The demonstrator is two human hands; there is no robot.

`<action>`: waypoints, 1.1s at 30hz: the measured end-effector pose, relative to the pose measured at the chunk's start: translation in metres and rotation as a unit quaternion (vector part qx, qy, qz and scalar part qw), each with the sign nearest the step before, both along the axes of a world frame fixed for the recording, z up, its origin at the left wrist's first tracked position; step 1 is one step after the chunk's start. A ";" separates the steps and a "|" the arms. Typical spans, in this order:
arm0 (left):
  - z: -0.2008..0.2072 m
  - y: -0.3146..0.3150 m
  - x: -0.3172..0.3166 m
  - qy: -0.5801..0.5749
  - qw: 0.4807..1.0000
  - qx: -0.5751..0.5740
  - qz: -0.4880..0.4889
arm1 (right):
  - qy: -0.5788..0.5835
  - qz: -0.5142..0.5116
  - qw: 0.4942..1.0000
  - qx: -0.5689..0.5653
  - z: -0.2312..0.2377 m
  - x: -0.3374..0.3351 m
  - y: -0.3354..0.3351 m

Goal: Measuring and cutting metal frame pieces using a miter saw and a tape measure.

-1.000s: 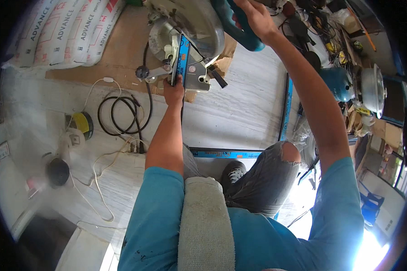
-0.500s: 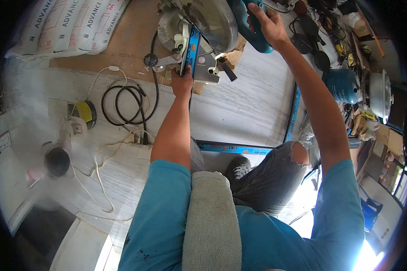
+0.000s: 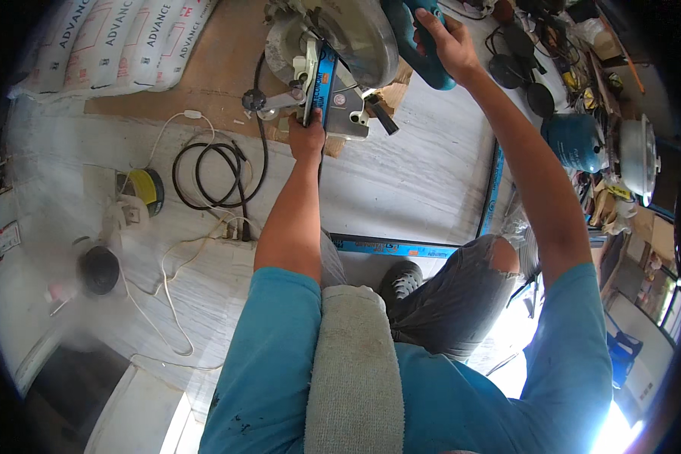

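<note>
A miter saw point(image 3: 353, 45) with a teal handle point(image 3: 418, 57) stands at the top centre, its round guard over the grey base. My right hand point(image 3: 448, 47) is wrapped round that handle at the upper right. With my left hand point(image 3: 307, 138) I grip the near end of a metal profile point(image 3: 323, 83) covered in blue film, which lies on the saw base against the fence. The profile's far end goes under the guard, where the blade and the contact are hidden. Beside my left hand is the saw's clamp knob point(image 3: 253, 100); a black lever point(image 3: 384, 119) sticks out at the base's right.
White printed sacks point(image 3: 121, 45) lie at the upper left on brown board point(image 3: 151, 105). A coiled black cable point(image 3: 216, 178), a yellow-black tape roll point(image 3: 145, 189) and white cords are on the floor. More blue-filmed profiles point(image 3: 401, 249) lie by my knee. Tools and a teal gas cylinder point(image 3: 575, 144) crowd the right.
Both hands keep their grips on the saw handle and the profile. The whole view has shifted very slightly; nothing else has visibly moved.
</note>
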State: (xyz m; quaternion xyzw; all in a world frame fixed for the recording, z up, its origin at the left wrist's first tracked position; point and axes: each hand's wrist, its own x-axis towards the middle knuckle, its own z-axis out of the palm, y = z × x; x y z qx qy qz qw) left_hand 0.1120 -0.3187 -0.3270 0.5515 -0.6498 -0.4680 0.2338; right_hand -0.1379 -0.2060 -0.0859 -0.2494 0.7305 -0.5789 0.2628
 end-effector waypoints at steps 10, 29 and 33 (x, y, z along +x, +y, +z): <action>0.014 0.006 -0.005 -0.056 0.998 0.022 -0.002 | 0.009 -0.050 0.994 0.101 0.020 0.001 0.000; 0.029 0.007 -0.004 -0.055 0.998 0.033 0.000 | -0.027 -0.055 0.998 -0.018 -0.010 -0.002 0.002; 0.038 0.012 -0.006 -0.074 0.996 0.046 -0.010 | -0.037 -0.029 0.999 -0.017 -0.018 -0.008 0.009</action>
